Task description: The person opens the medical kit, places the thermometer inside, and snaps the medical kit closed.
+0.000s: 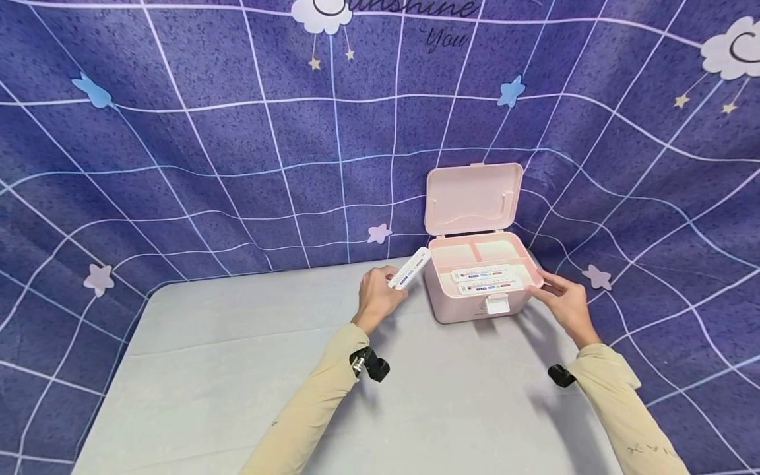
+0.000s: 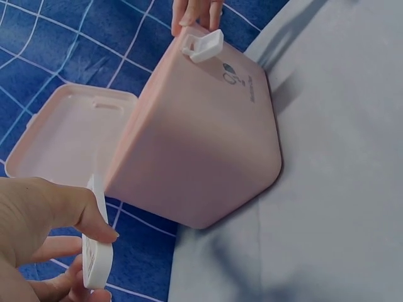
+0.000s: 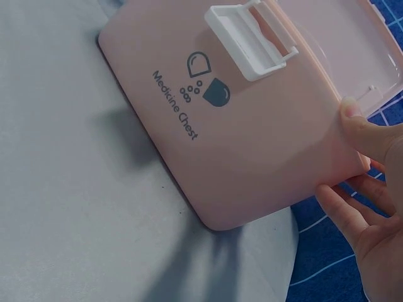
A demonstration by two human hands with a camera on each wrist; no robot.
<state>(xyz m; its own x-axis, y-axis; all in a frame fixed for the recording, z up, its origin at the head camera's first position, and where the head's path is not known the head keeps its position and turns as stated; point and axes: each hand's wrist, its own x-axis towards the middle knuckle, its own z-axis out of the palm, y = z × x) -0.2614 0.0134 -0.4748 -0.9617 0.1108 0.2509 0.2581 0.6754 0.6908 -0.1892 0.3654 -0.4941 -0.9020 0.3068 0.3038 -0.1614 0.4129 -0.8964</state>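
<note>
The grey counter [image 1: 225,369] spreads away to my left, with a blue patterned cloth [image 1: 208,132] hung behind it. The fingers of my left hand [image 1: 375,297] are clamped on a white strip [image 1: 411,267], thumb on one face and fingertips against the other. I have it raised in the air just beside the box [image 1: 448,307]; its long axis slants, the near end in my grip and the far end pointing up and right to the box's back left corner. Whether that end touches, I can't tell. The box stands on the counter, its lid [image 1: 473,198] tipped up behind and its white latch [image 1: 497,303] jutting from the front. Inside, ahead of two compartments [image 1: 499,251], a rear strip [image 1: 479,273] and a front strip [image 1: 489,285] lie side by side, long axes running left to right, red marks at their left ends. At the far right, my right hand [image 1: 564,305] grips the box's front right corner, thumb at the front rim, the other fingers spread along the right side.
</note>
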